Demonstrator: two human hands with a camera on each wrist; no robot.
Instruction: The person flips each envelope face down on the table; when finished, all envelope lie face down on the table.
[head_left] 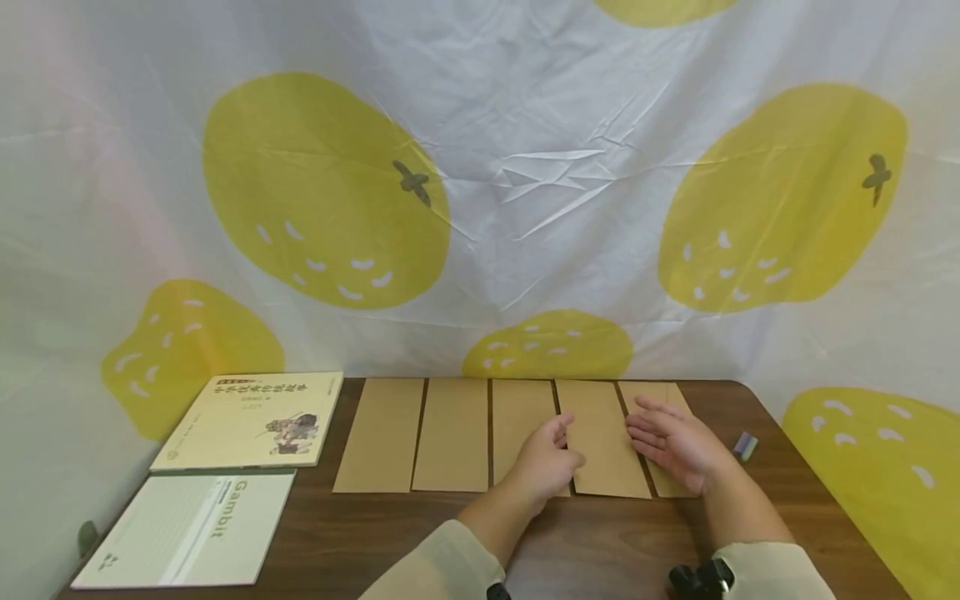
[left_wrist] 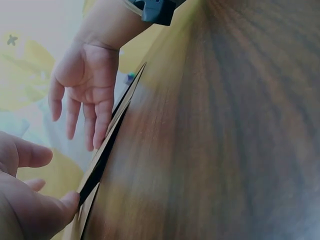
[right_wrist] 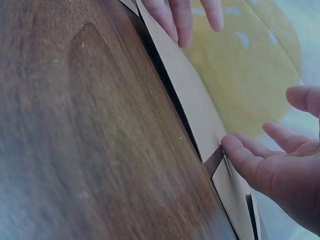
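Several brown cardboard rectangles lie side by side in a row on the dark wooden table. In the head view my left hand (head_left: 543, 462) is over the third card, its fingertips at the left edge of the fourth card (head_left: 606, 442). My right hand (head_left: 678, 446) is palm inward over the rightmost card (head_left: 663, 400), fingertips near the fourth card's right edge. Both hands have relaxed, spread fingers, with the fourth card between them. In the right wrist view a dark gap shows under the near edge of the card (right_wrist: 187, 95) between the hands.
At the left are a cream book (head_left: 247, 425) with a drawn figure and, nearer, a white Gambit pad (head_left: 187, 525). A small purple and green block (head_left: 746, 446) sits right of the row. Behind the table hangs a lemon-printed cloth (head_left: 555, 250).
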